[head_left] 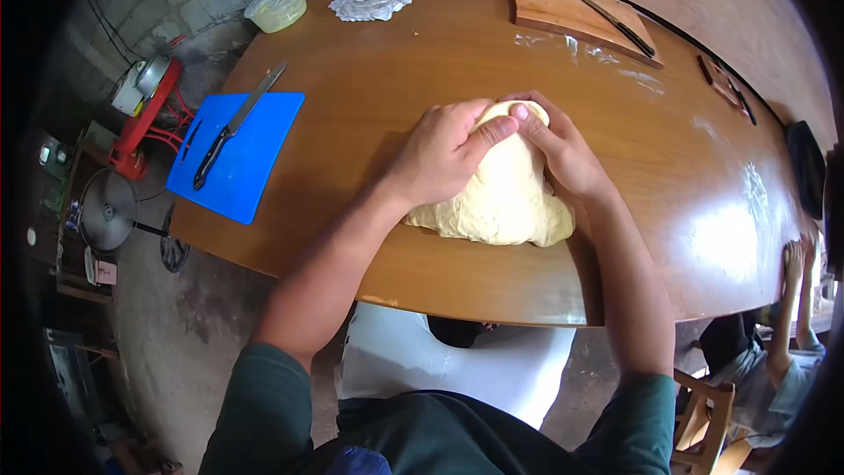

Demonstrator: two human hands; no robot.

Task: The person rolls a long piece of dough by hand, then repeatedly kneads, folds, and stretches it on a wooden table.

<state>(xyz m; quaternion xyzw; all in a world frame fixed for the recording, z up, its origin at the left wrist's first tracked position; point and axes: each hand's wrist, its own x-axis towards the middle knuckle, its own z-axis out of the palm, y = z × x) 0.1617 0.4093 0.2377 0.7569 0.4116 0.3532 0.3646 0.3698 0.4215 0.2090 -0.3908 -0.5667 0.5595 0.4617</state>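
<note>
1. On my feed, both hands are together at the far end of the dough (pixel 505 198). The left hand (pixel 444 154) and right hand (pixel 570 151) hold its narrow end, thumbs on top and pressing in.
2. I read this as a fold or squeeze being worked into that end; moving the grip from here would call for easing both thumbs out first.
3. The dough rests on the near middle of the worktop (pixel 352 66), its wide part towards me.
4. To the left, a knife (pixel 235 125) lies on a blue board (pixel 262 163).
5. Far left I have a tub (pixel 278 9); far right, a wooden board (pixel 558 13) with a long blade on it.
6. At the right edge, another person's hands (pixel 794 257) touch the worktop.
7. Most fingers are hidden behind the dough, the tub's contents are unclear to me, and the dark rim of the view cuts off the sides.
</note>
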